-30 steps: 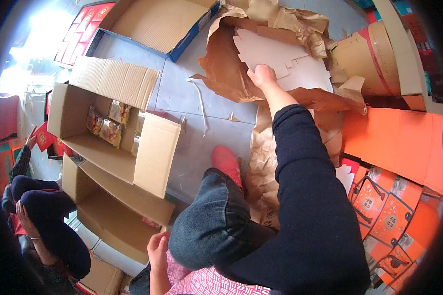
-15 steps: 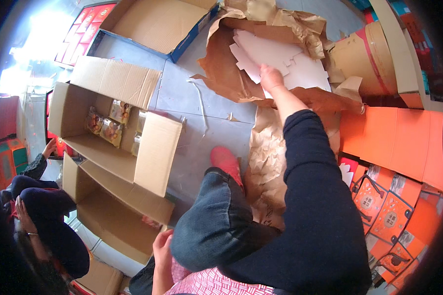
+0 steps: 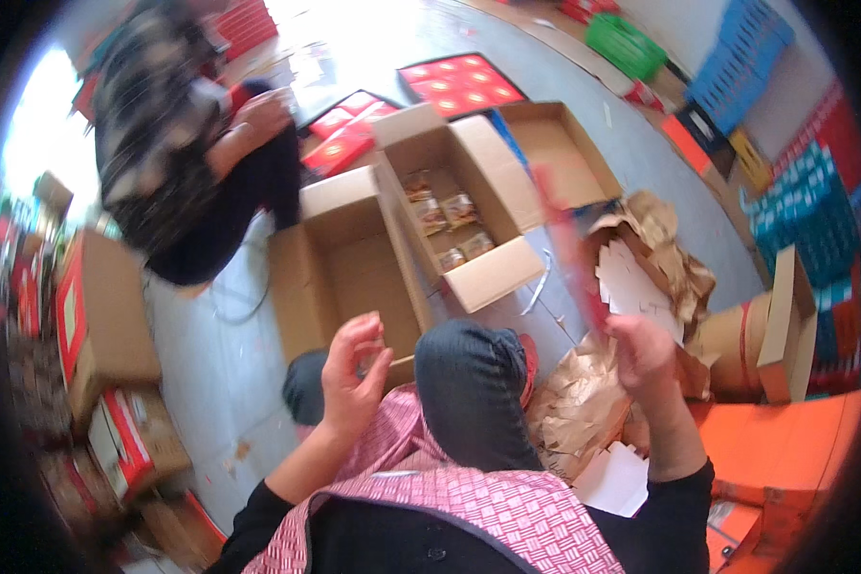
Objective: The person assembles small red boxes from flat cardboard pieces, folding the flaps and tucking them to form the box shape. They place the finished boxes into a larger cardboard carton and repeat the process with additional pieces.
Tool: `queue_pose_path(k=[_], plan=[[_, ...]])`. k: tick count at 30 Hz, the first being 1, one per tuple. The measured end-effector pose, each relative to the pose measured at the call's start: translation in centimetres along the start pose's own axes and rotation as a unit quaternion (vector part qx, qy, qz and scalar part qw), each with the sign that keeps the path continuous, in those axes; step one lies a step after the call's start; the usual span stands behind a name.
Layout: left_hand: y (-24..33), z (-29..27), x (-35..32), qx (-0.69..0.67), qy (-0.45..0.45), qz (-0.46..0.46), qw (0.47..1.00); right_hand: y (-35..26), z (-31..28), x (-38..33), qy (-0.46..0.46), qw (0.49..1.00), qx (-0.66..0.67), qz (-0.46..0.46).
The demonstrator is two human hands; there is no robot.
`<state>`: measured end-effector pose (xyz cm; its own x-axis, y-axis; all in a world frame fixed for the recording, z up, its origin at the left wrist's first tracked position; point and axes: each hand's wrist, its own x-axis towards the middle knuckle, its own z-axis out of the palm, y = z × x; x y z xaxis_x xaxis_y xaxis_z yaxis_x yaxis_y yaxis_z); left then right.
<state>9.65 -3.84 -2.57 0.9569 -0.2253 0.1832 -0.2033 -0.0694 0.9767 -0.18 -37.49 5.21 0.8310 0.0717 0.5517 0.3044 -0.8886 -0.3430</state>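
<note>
My right hand (image 3: 644, 352) is closed around the lower end of a thin red card sheet (image 3: 572, 253), seen nearly edge-on and smeared by motion. Beyond it, flat white card pieces (image 3: 627, 279) lie in crumpled brown paper (image 3: 584, 397). Another white piece (image 3: 614, 481) is by my right forearm. My left hand (image 3: 354, 375) is raised above my lap, fingers curved and thumb apart, with nothing visible in it. The nearest thing to that hand is an open cardboard box (image 3: 292, 297). Beside this box stands another carton (image 3: 493, 277) holding several clear packets (image 3: 457, 209).
A person (image 3: 153, 153) crouches at the left beside red boxes (image 3: 340, 148). A shallow carton (image 3: 569, 153) lies at the back. Orange boxes (image 3: 784, 435) and a brown cylindrical drum (image 3: 727, 340) stand at the right. Stacked cartons (image 3: 115, 316) line the far left.
My right hand has left the brown paper and come back, now with the red card sheet raised in it. My left hand has lifted from beside my knee. The view has swung left.
</note>
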Motion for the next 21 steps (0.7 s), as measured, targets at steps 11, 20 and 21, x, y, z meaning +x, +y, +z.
queue_pose_path(k=[11, 20, 21], plan=[[5.4, -12.2, -13.9, 0.282, -0.077, 0.255, 0.922, -16.7, 4.7, -2.7, -0.259, 0.914, 0.083, -0.3], [0.5, -11.2, -15.8, 0.205, -0.056, 0.244, 0.946, -20.6, 8.3, -1.6, -0.376, 0.888, 0.178, -0.196], [0.3, -11.3, -15.6, 0.212, -0.05, 0.241, 0.946, -20.9, 9.2, -1.5, -0.382, 0.884, 0.188, -0.195]])
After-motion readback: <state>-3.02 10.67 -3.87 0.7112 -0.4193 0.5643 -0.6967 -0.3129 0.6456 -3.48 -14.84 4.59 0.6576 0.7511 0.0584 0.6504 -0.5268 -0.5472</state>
